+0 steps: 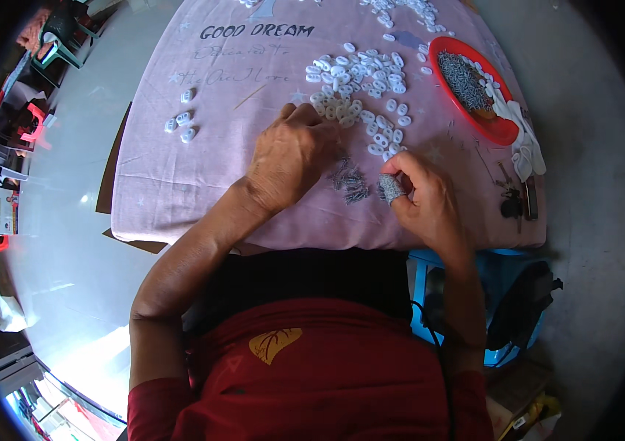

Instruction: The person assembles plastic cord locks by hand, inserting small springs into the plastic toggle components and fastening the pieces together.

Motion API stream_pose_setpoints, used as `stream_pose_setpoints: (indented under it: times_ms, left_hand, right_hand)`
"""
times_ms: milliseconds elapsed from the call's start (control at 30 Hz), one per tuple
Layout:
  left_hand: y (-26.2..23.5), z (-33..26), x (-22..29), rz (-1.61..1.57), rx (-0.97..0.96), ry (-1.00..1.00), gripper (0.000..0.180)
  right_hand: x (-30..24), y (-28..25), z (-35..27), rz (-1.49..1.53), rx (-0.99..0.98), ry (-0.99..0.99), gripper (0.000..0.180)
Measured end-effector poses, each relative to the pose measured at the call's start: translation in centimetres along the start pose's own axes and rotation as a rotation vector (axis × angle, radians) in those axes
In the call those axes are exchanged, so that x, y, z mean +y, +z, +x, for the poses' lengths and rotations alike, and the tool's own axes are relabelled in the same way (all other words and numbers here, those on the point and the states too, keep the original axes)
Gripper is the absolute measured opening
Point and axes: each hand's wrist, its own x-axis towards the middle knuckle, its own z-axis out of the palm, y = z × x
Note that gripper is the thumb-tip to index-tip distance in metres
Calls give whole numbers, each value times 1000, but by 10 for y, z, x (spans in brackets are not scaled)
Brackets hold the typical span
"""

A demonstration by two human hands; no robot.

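My left hand (pixel 294 153) is curled, its fingertips down at the near edge of a pile of white oval plastic pieces (pixel 360 71), each with two dark holes. Its fingers are closed, and what they may hold is hidden. To its right, my right hand (pixel 430 197) has thumb and forefinger drawn together, with a grey wrapping (pixel 391 189) around a digit. Anything in that pinch is too small to make out. Between the hands lies a small heap of thin grey metal pieces, like screws (pixel 350 181). More white ovals (pixel 386 136) lie loose just beyond my right hand.
A red oval tray (pixel 501 132) at the far right holds many grey metal pieces. White gloves (pixel 525 143) and a dark tool with keys (pixel 512 204) lie beside it. A few ovals (pixel 183 118) and a thin stick (pixel 249 97) rest on the pink cloth (pixel 158 176) at left.
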Motion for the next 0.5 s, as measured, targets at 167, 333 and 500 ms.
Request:
stream_pose_setpoints:
  times_ms: [167,333,500]
  left_hand:
    - [3,-2,-4,-70,-17,-64,17]
    - [-9,-4,0,-262,-38,-143,13]
    - [-15,-23,9,-530,27,-314,15]
  right_hand:
    - [4,2,-7,147,-15,128,24]
    - [4,0,-16,404,18,166,35]
    - [-3,-1,-18,714,39,166,32]
